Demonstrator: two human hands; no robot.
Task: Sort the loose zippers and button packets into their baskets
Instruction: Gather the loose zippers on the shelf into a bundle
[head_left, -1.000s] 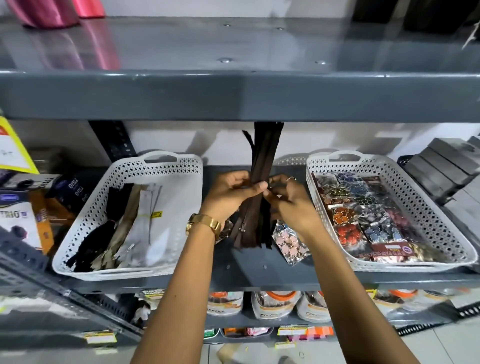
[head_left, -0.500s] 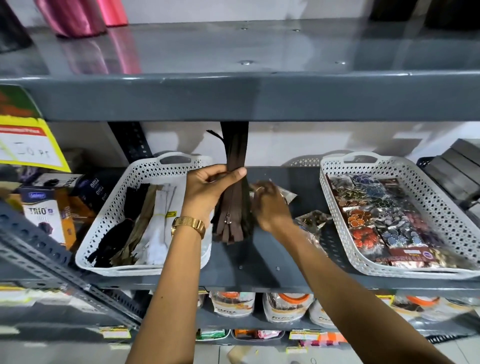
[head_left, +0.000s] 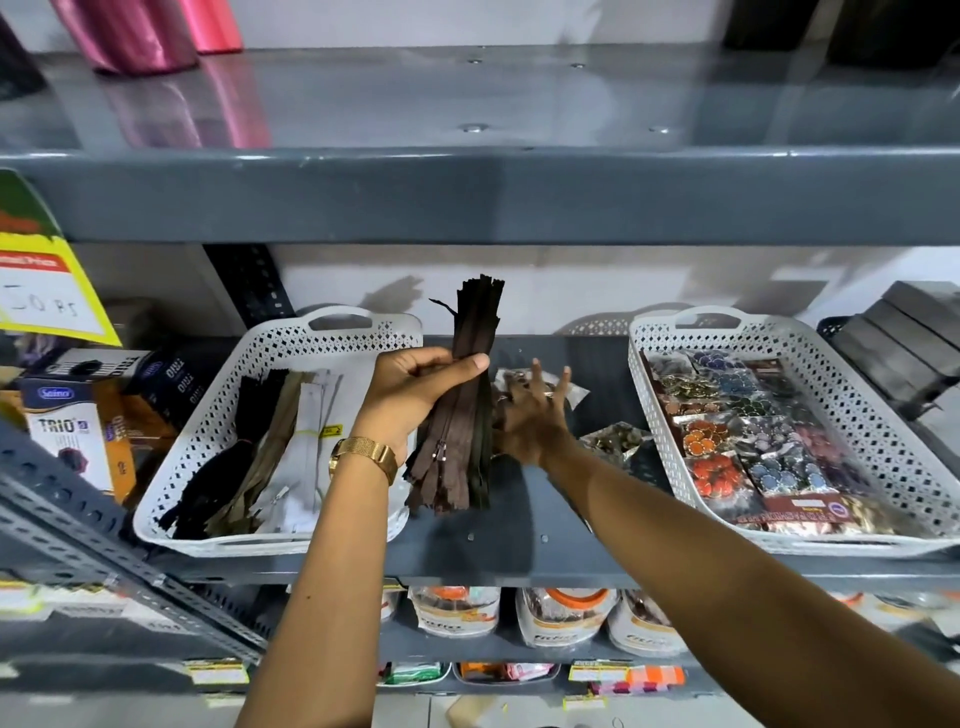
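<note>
My left hand grips a bundle of brown zippers, held upright above the grey shelf between two white baskets. The left basket holds black, tan and white zippers. The right basket is filled with button packets. My right hand reaches flat, fingers spread, over a loose clear button packet lying on the shelf behind the bundle. Another loose packet lies next to the right basket.
An upper shelf overhangs close above. Boxes marked TRIO stand at the left, dark boxes at the right. Bagged goods fill the shelf below. A yellow price tag hangs at far left.
My right hand let go of the zipper bundle and moved back toward the loose packet. My left hand carried the bundle leftward, near the left basket.
</note>
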